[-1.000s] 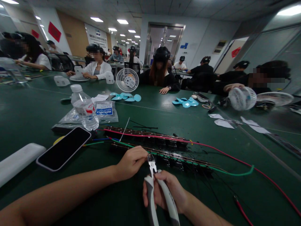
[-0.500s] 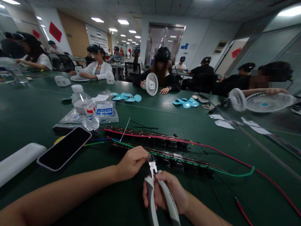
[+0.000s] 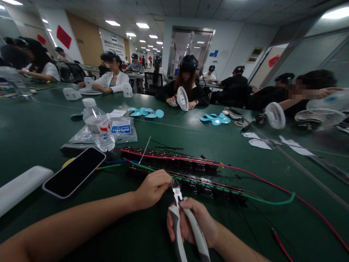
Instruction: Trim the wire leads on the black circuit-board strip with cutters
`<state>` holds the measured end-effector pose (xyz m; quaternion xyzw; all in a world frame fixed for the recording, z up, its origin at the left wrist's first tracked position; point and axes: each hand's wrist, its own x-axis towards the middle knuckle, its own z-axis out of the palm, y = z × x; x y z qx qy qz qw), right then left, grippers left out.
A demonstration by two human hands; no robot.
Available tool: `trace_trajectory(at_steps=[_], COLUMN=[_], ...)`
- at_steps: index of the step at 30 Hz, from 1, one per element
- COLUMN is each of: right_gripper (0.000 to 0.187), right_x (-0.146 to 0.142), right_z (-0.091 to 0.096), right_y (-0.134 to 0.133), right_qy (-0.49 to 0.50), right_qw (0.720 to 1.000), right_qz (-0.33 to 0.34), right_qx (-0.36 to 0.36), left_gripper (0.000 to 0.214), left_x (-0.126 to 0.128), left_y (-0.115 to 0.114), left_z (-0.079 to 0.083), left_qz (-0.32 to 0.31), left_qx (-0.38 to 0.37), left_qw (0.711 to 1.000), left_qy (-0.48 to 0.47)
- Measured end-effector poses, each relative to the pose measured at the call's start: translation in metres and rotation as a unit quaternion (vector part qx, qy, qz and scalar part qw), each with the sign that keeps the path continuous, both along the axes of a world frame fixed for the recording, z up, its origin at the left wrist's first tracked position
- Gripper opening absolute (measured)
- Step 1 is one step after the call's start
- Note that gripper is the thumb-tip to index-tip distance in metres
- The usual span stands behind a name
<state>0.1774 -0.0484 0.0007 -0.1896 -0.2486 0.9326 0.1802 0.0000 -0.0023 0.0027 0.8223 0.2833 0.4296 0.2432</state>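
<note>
A clear bottle [image 3: 96, 123] stands beside a phone [image 3: 75, 173], blue fan blades [image 3: 215, 118] beyond

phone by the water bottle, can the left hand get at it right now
Probably yes: the phone lies with its screen uncovered, and the water bottle stands by its far end, not between it and the left hand. That hand is pinching near the pliers, though.

On the blue-and-white label [image 3: 121, 125] of the clear plastic bag [image 3: 130, 137], we make out large white capitals that look like "BECNG", though we cannot be sure of every letter, and the smaller print is too blurred. We see red lettering [image 3: 104, 126] on the bottle [image 3: 105, 141] but cannot read it. On the wall sign [image 3: 111, 43], a blue logo [image 3: 113, 37] tops lines of writing too small for us.
</note>
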Motion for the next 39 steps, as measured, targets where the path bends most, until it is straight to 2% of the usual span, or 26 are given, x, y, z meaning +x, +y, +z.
trace_trajectory(at_steps=[17, 39], right_gripper=[0.048, 0.047], right_x=[0.0015, 0.0002], right_z=[-0.0069, -0.0049], right_y=[-0.0001, -0.0005], right_qy=[-0.021, -0.013], right_qw=[1.000, 1.000], right_qz=[-0.006, -0.021], right_qx=[0.009, 0.014], left_gripper=[0.023, 0.020], left_x=[-0.0011, 0.0000], left_y=[0.0001, -0.0003], left_z=[-0.0028, 0.0003], left_qz=[-0.001, 0.004], left_qx=[0.005, 0.008], left_qw=[1.000, 1.000], left_qy=[-0.001, -0.018])
